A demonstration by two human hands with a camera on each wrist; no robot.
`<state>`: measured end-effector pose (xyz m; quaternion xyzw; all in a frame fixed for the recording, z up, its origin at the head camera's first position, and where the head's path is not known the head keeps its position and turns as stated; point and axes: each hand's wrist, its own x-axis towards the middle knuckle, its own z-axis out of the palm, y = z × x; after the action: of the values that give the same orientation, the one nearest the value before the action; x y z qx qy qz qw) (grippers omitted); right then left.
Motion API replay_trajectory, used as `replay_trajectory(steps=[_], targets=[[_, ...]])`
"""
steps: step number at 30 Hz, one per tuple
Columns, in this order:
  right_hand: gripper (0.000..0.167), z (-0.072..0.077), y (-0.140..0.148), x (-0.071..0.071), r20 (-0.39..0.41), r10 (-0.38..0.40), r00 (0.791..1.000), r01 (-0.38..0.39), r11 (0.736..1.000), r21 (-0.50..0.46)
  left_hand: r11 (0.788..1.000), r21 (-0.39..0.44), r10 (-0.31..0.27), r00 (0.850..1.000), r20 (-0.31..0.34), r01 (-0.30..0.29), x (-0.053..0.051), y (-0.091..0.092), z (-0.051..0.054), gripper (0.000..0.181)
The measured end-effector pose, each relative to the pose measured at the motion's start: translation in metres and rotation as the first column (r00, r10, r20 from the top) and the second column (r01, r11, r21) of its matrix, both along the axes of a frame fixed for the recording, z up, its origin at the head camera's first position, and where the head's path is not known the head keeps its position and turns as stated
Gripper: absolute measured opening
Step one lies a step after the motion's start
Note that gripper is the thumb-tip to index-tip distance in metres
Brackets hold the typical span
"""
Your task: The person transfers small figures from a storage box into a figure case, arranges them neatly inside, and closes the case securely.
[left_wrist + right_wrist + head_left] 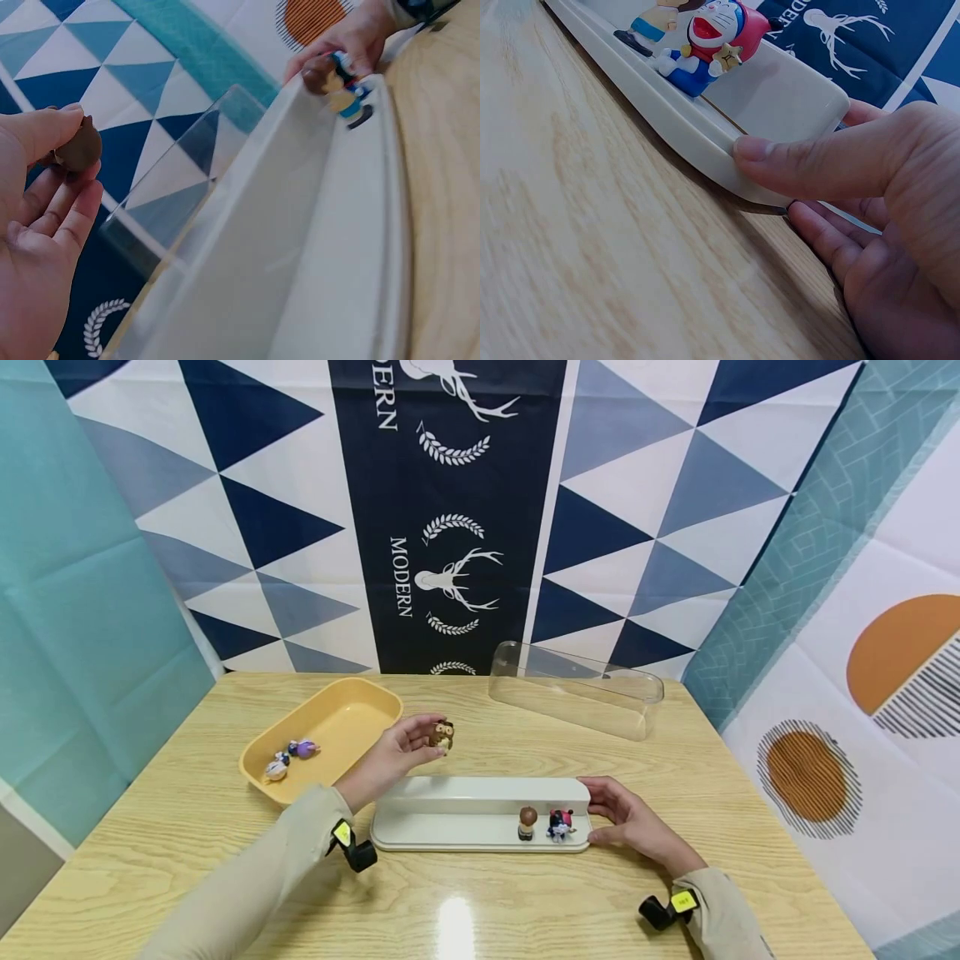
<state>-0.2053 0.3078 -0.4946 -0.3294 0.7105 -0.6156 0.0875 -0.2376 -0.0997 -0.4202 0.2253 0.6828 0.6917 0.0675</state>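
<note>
Beige fabric sleeve (255, 860) leads to the left grip (393, 756), clamped on a small brown owl-like figurine (443, 737) held up near the long white stepped tray (450, 828); the right grip (632, 823) pinches the tray's end, likely steadying it under the brown-haired figurine (527, 823) and red-hooded blue figurine (559, 825).

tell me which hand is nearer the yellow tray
Left. The left hand is just right of the yellow tray, holding a brown figurine; the right hand is farther away, gripping the right end of the white base.
</note>
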Motion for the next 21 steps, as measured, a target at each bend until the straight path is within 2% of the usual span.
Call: replay_trajectory(steps=[9,21], targets=[[0.077,0.000,0.001,-0.001,0.007,-0.003,1.000,0.003,1.000,0.004,0.999,0.035,-0.037,0.999,0.002,0.037,0.011,0.013,-0.009,0.054],[0.076,0.000,0.002,-0.002,-0.003,0.005,1.000,-0.005,1.000,0.004,0.997,0.030,-0.064,0.997,-0.045,0.065,0.027,0.028,-0.020,0.050]])
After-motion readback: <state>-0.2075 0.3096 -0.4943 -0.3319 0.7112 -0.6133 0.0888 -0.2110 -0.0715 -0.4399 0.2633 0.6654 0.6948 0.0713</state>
